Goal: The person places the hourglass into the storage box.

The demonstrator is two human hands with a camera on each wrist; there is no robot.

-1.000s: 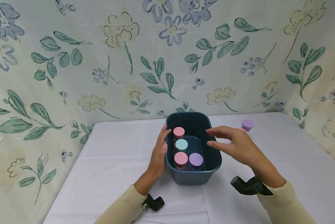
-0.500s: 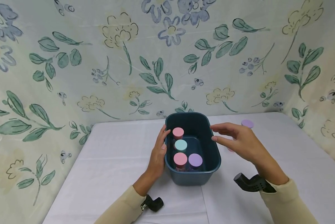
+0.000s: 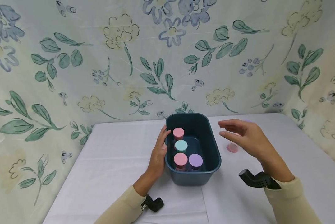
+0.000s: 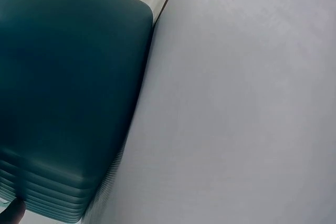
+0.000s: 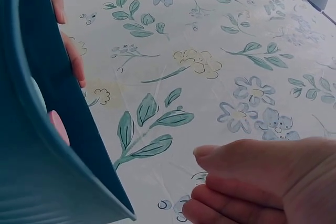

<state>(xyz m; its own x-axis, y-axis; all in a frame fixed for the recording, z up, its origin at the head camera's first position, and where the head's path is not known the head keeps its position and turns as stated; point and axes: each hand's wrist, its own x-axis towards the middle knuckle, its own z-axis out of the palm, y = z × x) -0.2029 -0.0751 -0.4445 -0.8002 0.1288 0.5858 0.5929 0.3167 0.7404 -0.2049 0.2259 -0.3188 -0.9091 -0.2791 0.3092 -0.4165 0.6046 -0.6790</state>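
Observation:
A dark teal bin [image 3: 194, 179] stands on the white cloth. Inside it, down the left side, are a far pink-lidded jar [image 3: 178, 133], a mint-lidded jar [image 3: 181, 145] and a near pink-lidded jar [image 3: 180, 159]. A purple-lidded jar [image 3: 195, 161] sits at the near right. My left hand [image 3: 157, 157] rests along the bin's left wall, fingers extended. To the right of the bin, my right hand [image 3: 248, 138] hovers with thumb and fingers apart, holding nothing. Partly hidden behind it is a clear object with a pink end [image 3: 232, 147].
A purple lid [image 3: 248, 121] barely shows behind my right hand. White cloth [image 3: 114, 155] covers the table, and a floral sheet [image 3: 156, 62] hangs behind and at both sides.
My right hand has drawn away from over the bin's right rim, out to the right. The pink-ended object has come into view beside it. My left hand has stayed on the bin.

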